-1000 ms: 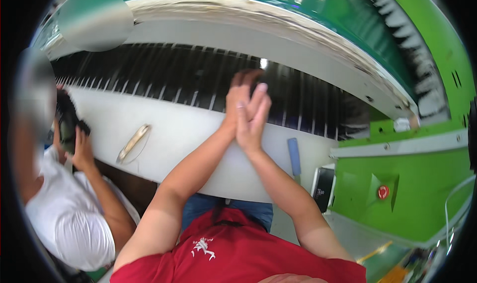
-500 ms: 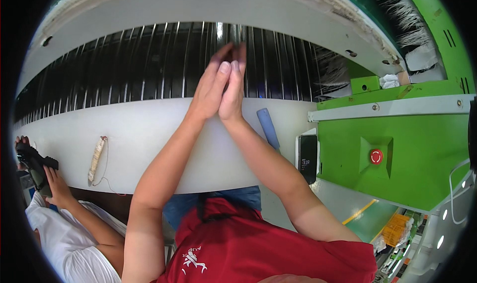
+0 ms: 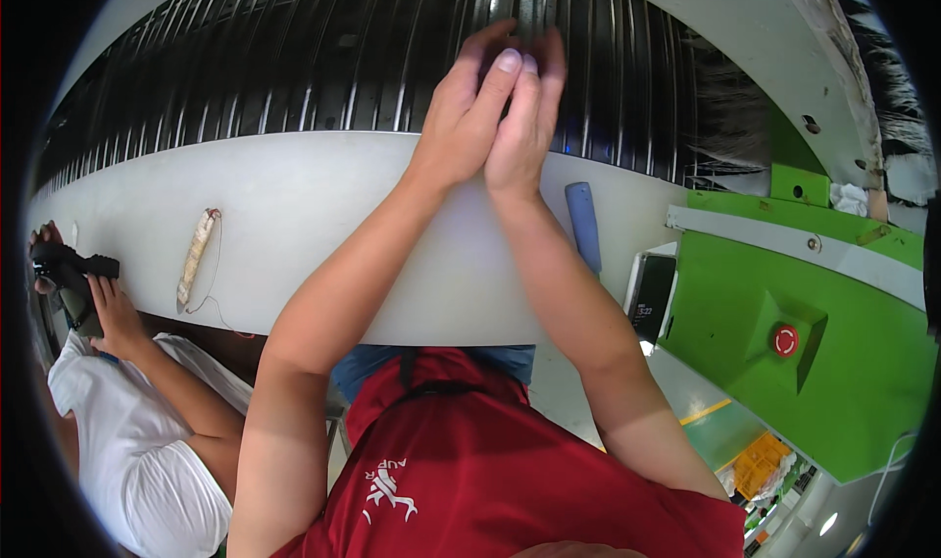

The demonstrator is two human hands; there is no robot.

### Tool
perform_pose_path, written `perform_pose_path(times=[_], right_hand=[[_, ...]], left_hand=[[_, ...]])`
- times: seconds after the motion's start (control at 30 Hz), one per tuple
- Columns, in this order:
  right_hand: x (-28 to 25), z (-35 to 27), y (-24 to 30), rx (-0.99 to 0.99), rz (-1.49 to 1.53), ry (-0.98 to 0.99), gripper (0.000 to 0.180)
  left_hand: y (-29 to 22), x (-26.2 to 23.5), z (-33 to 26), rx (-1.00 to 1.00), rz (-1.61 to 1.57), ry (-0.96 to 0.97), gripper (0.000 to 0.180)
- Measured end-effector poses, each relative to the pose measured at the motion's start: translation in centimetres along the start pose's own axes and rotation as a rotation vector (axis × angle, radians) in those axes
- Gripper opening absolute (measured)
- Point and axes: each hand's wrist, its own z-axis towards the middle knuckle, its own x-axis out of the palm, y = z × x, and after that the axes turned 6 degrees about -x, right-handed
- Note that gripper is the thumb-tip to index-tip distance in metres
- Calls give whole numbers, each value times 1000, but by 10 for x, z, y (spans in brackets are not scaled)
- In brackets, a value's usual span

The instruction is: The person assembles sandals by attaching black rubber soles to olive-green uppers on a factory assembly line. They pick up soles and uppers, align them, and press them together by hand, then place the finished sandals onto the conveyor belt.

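Above the dark slatted conveyor bed, my left hand and my right hand meet at the palms, thumbs side by side. Their fingers reach forward, slightly bent, with the tips smeared by motion. I see nothing held between them, though the space inside the palms is hidden. To the right of my right forearm, a blue flat strip-like piece lies on the white worktop. Farther left on the worktop is a slim tool wrapped in pale tape, with a thin string attached.
A phone rests at the worktop's right end, beside a green machine housing with a red emergency stop button. At far left, a co-worker in a white shirt holds a black shoe. Bristles hang right of the conveyor.
The whole view has shifted, so the worktop and conveyor sit higher in it. My hands stay together over the conveyor; their fingers look more bent and spread than before.
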Motion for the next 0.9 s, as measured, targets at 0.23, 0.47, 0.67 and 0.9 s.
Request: perform_pose_path(times=[0.23,0.47,0.67,0.9], right_hand=[[0,0,1,4,-43,-4,60],[2,2,-7,15,-97,-12,46],[4,3,-22,76,13,-37,36],[1,4,-19,139,87,-16,34]], left_hand=[[8,0,4,-20,-4,-56,43],[14,-4,8,38,42,-97,37],[13,-7,8,8,38,-130,32],[1,-8,6,96,159,-239,29]])
